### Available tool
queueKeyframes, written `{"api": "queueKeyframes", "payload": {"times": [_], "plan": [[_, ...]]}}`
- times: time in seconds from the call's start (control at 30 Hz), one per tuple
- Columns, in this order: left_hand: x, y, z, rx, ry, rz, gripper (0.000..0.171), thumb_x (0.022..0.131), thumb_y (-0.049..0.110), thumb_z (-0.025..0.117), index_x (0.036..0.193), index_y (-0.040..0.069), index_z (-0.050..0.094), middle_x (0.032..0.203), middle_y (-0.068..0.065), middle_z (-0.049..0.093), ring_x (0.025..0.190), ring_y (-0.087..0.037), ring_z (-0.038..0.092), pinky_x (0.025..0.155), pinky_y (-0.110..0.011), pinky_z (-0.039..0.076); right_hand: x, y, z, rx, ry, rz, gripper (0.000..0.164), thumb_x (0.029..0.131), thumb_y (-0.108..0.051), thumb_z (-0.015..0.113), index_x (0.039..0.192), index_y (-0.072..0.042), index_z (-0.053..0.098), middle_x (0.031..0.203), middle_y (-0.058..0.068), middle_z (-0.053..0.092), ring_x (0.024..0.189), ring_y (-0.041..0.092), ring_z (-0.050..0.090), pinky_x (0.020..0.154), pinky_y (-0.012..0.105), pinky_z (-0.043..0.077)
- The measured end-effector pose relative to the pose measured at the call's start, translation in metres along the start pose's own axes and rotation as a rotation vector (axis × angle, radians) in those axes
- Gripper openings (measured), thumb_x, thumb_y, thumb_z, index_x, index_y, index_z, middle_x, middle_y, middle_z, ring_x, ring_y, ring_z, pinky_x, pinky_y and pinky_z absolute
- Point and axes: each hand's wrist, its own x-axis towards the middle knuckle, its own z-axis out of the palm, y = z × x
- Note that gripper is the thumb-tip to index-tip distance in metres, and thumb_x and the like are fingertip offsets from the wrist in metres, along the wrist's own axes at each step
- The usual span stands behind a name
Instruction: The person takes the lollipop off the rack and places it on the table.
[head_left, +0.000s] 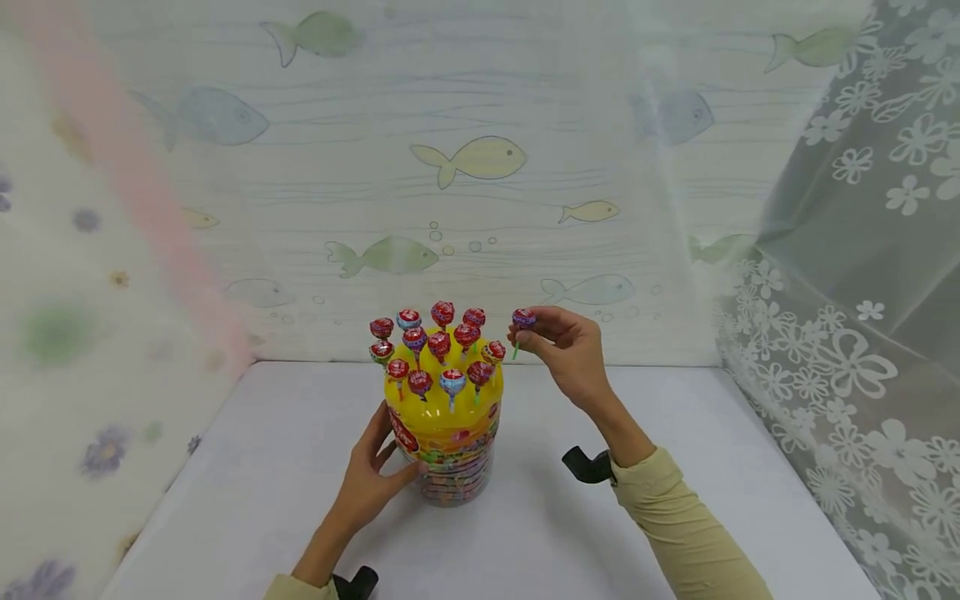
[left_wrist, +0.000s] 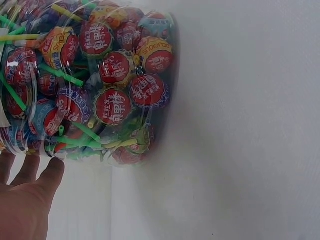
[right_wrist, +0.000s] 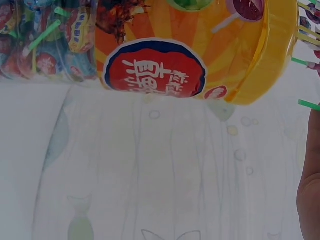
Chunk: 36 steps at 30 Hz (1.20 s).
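Observation:
A clear plastic jar (head_left: 456, 479) of wrapped lollipops stands upright on the white table, topped by a yellow lid (head_left: 442, 417). Several lollipops (head_left: 438, 346) stick up from the lid, in red, purple and blue wrappers. My left hand (head_left: 365, 487) holds the jar's left side, thumb across the front; in the left wrist view its fingertips (left_wrist: 52, 172) are at the jar wall. To the right of the lid, my right hand (head_left: 573, 354) pinches one purple-and-red lollipop (head_left: 523, 318), head up. Its green stick (right_wrist: 307, 104) points down below the fingers, apart from the lid.
The white table (head_left: 300, 442) runs back to a curtain (head_left: 480, 233) printed with fish. Flowered sheets hang at the left (head_left: 105, 333) and right (head_left: 847, 367). Black wrist mounts show at the right sleeve (head_left: 587, 465) and left sleeve (head_left: 357, 582).

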Motion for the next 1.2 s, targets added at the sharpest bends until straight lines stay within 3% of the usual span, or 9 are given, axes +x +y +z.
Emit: {"api": "queueKeyframes", "payload": {"times": [0.37,0.63,0.87,1.2], "plan": [[0.000,-0.005,0.000,-0.012,-0.018,0.035,0.102,0.086,0.009,0.080,0.164,0.025,0.015,0.167,-0.010,0.028,0.150,-0.038,0.032,0.114,-0.054,0.039,-0.009,0.003,-0.011,0.013,0.019,-0.027,0.030,0.090,0.001,0.072,0.115,0.016,0.064,0.098,-0.004,0.077,0.089,0.012,0.075,0.086,0.029,0.063],[0.000,-0.003,0.000,-0.009,-0.020,0.032,0.102,0.087,0.009,0.080,0.164,0.022,0.015,0.167,-0.011,0.027,0.150,-0.038,0.031,0.115,-0.053,0.038,-0.015,0.002,-0.017,0.009,0.024,-0.004,0.024,0.090,-0.003,0.074,0.112,0.004,0.070,0.100,-0.003,0.078,0.092,0.013,0.075,0.088,0.030,0.062],[0.000,-0.002,0.001,0.013,-0.006,0.021,0.101,0.087,0.010,0.080,0.164,0.017,0.015,0.167,-0.014,0.026,0.150,-0.041,0.029,0.115,-0.057,0.036,-0.024,0.010,-0.019,-0.004,0.037,0.024,0.028,0.091,0.001,0.072,0.114,0.014,0.065,0.099,-0.004,0.077,0.091,0.012,0.075,0.087,0.029,0.062],[-0.001,-0.002,0.001,0.028,0.004,-0.015,0.102,0.086,0.013,0.081,0.164,0.016,0.015,0.167,-0.014,0.026,0.150,-0.041,0.030,0.115,-0.057,0.037,-0.042,0.028,-0.021,0.002,0.092,0.071,0.030,0.090,0.004,0.072,0.116,0.016,0.064,0.100,-0.004,0.077,0.090,0.011,0.075,0.085,0.029,0.063]]}}
